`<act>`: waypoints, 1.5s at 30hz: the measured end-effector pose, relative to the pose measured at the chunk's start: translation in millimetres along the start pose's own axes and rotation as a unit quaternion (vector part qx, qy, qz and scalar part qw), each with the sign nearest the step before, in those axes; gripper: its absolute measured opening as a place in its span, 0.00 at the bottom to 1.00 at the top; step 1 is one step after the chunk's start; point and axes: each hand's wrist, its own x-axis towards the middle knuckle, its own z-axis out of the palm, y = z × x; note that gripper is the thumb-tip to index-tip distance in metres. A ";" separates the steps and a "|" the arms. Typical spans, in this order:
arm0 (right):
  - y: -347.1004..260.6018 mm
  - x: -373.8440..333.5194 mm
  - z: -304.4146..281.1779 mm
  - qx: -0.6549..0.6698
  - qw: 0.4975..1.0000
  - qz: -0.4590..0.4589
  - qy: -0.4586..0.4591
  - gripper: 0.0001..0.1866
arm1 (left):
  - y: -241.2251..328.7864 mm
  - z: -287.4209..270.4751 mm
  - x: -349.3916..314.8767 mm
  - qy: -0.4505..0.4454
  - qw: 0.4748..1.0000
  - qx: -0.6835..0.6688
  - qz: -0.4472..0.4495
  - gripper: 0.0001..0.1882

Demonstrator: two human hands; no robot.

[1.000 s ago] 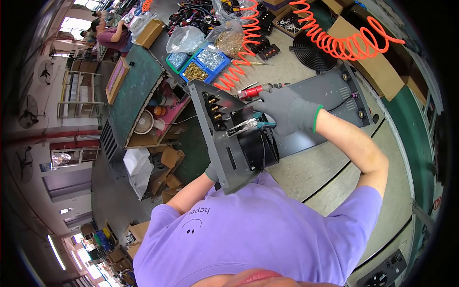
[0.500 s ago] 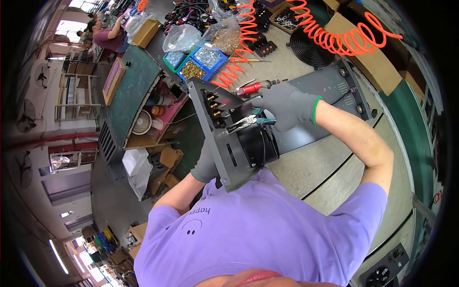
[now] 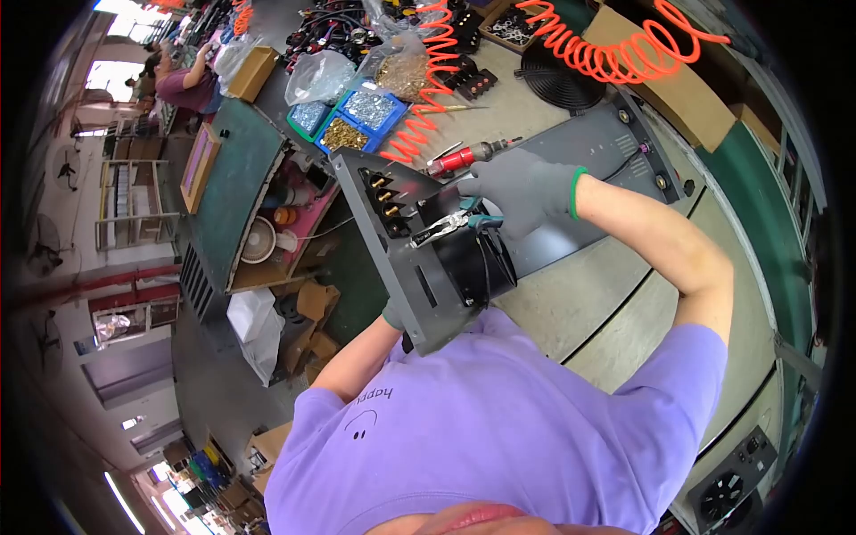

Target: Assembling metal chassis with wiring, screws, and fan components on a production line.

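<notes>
My right hand (image 3: 517, 192), in a grey glove with a green cuff, grips a pair of pliers (image 3: 446, 227) with teal handles. The plier jaws lie at the inner face of an upright dark grey metal panel (image 3: 428, 321), by a small black part. Above them on this panel sits a black terminal block (image 3: 385, 201) with brass-coloured posts. My left hand (image 3: 390, 314) is behind the panel; only a little grey glove shows and its fingers are hidden. A black cable (image 3: 487, 267) hangs beside a round black part inside the panel.
Beyond the panel lies a red power screwdriver (image 3: 456, 160). Blue bins (image 3: 367, 111) hold small screws, near orange coiled hoses (image 3: 615, 55). A black fan guard (image 3: 557, 80) and a cardboard box (image 3: 691, 107) stand farther right. Another person (image 3: 185, 82) works at the far left.
My left hand has slipped further behind the panel, so less of its glove shows. The pliers stay by the panel in my right hand. The whole view has shifted slightly.
</notes>
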 end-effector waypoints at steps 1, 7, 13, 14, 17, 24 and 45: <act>0.9 -1.0 8.8 0.007 0.999 -0.003 0.032 0.35 | -1.0 -2.7 1.3 -0.003 1.000 0.000 0.004 0.12; -13.5 -66.1 90.0 0.128 0.936 0.153 0.290 0.29 | -4.8 -34.3 11.8 -0.023 1.000 -0.012 0.011 0.11; -97.2 -163.8 346.5 0.385 0.534 0.548 0.517 0.31 | 30.6 -43.7 42.9 0.075 0.966 0.180 0.172 0.16; -133.6 -177.1 366.2 0.459 0.408 0.548 0.568 0.31 | 36.2 -41.5 48.0 0.074 0.971 0.152 0.172 0.17; -240.8 -208.5 410.9 0.276 0.357 0.771 0.450 0.30 | 42.9 -63.4 85.6 0.047 0.962 0.165 0.214 0.18; -398.3 -187.9 519.7 0.207 0.170 0.918 0.293 0.27 | 85.4 -63.7 159.1 0.040 0.924 0.216 0.312 0.15; -309.6 30.3 383.8 0.207 0.182 0.886 0.373 0.29 | 214.8 -2.6 515.5 -0.115 0.752 0.524 0.383 0.12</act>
